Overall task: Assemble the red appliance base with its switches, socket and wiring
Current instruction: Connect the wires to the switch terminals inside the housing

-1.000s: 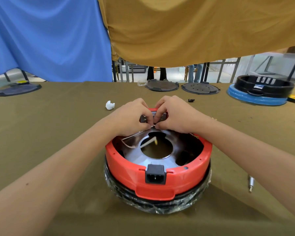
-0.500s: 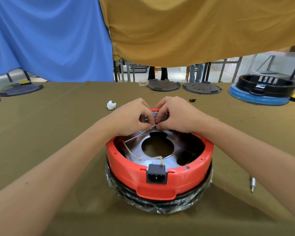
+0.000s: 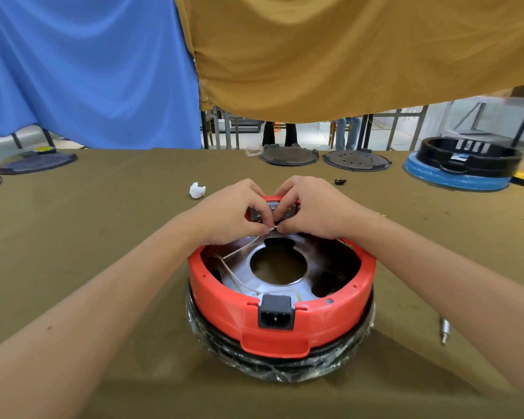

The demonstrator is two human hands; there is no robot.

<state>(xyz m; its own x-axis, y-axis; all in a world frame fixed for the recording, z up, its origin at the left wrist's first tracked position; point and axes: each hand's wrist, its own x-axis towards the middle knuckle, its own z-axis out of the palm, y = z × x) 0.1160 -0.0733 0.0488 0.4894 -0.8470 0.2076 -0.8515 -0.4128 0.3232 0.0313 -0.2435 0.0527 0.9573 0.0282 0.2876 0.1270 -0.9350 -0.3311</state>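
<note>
On the table, the base sits centrally, socket at its near rim, a screwdriver bit to its right.

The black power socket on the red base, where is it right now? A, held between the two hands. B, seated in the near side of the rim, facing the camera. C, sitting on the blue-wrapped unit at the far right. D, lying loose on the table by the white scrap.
B: the black power socket sits in a notch in the near wall of the red base, prongs facing the camera, while both hands work at the far rim.
</note>
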